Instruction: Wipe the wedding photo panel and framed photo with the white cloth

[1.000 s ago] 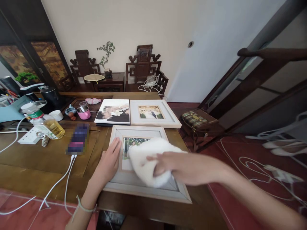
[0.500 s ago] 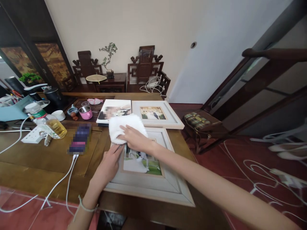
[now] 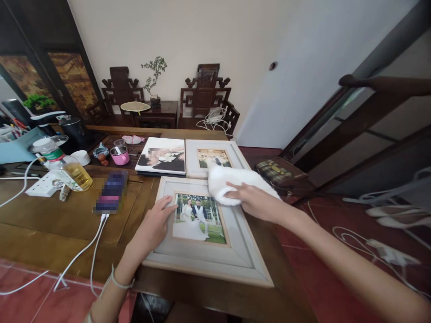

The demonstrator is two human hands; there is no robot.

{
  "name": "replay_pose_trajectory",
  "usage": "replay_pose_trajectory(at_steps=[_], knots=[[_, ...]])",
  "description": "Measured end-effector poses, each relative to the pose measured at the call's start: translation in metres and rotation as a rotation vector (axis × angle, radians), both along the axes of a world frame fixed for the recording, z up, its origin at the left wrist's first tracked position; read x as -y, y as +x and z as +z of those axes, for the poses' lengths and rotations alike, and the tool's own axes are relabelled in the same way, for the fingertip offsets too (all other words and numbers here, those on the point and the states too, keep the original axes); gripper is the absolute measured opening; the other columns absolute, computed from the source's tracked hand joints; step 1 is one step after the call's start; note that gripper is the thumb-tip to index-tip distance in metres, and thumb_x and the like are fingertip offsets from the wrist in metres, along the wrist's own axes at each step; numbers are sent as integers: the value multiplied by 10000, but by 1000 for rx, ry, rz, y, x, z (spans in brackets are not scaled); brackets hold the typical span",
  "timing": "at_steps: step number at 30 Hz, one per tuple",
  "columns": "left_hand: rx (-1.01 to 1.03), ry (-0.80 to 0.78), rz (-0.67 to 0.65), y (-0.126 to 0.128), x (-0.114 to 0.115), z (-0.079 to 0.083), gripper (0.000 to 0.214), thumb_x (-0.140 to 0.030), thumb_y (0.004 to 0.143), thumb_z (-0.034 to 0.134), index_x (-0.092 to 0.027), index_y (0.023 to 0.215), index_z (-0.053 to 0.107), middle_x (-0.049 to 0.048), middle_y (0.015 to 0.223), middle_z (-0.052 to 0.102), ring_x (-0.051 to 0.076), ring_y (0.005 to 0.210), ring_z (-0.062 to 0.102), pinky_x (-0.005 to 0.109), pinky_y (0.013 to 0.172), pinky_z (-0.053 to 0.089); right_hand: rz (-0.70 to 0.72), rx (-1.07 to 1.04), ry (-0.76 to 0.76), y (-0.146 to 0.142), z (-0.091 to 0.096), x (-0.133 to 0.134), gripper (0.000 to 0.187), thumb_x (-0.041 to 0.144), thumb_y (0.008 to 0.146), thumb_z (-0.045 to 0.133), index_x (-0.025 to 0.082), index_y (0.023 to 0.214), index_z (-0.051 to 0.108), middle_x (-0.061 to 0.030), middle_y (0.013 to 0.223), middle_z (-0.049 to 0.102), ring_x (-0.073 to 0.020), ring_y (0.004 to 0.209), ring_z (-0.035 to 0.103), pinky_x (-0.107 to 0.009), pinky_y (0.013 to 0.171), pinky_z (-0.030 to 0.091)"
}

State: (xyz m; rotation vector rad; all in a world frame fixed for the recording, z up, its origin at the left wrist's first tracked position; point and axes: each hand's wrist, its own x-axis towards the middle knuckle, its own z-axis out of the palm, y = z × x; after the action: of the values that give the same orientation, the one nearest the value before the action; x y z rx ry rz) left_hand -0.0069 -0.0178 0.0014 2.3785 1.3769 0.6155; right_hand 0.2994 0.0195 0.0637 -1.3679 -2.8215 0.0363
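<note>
A pale wooden picture frame point(image 3: 242, 258) with a wedding photo lies flat at the near edge of the wooden table point(image 3: 50, 224). My left hand point(image 3: 153, 226) rests flat on the frame's left border, fingers stretched out. My right hand point(image 3: 256, 202) presses a white cloth point(image 3: 229, 179) onto the frame's top right corner, fingers closed over the cloth. Behind it lie a second framed photo point(image 3: 212, 159) and a photo print point(image 3: 161, 154).
A phone point(image 3: 111, 191) on a white cable lies left of the frame. Further left are a bottle point(image 3: 63, 168), a power strip point(image 3: 43, 186), a pink cup point(image 3: 119, 157) and a kettle point(image 3: 72, 130). A small bag point(image 3: 276, 170) sits on a stool to the right. Cables cross the red floor.
My right hand has swept the cloth from the frame's lower middle to its top left corner, then across to the top right corner. My left hand stays on the left border.
</note>
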Motion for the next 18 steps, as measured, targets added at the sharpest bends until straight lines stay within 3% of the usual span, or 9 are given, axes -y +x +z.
replay_pose_trajectory(at_steps=[4,7,12,14,18], knots=[[36,52,-15,3,-4,5,583,82,748,340,-161,1217,587,122,1368,496,228,1323,411,444,1093,354,-26,-31,105,11,-10,9,653,-106,556,397,164,1082,675,-152,1347,539,-303,1262,471,-497,1022,422],[15,58,9,6,-3,7,555,49,788,344,-154,1264,544,130,1396,462,236,1323,404,458,1084,361,-85,-93,217,18,0,10,611,-101,595,403,158,1081,668,-135,1411,473,-313,1274,457,-494,1005,454],[-12,46,35,8,0,4,578,12,837,321,-151,1386,402,131,1461,390,230,1368,337,473,1103,324,-161,-206,439,17,21,12,540,-146,679,334,120,1001,676,-91,1550,218,-315,1415,133,-530,1125,284],[-14,53,36,7,0,2,611,25,819,323,-171,1393,390,115,1472,380,222,1378,321,470,1113,309,-115,-181,407,5,13,13,517,-154,690,358,127,973,687,-99,1537,259,-317,1415,118,-533,1126,271],[-10,56,41,6,0,-1,689,66,749,325,-186,1387,400,102,1473,380,215,1384,314,464,1121,298,-13,-92,253,-23,-22,11,539,-139,628,472,142,1033,688,-158,1417,461,-351,1358,301,-549,1078,333]])
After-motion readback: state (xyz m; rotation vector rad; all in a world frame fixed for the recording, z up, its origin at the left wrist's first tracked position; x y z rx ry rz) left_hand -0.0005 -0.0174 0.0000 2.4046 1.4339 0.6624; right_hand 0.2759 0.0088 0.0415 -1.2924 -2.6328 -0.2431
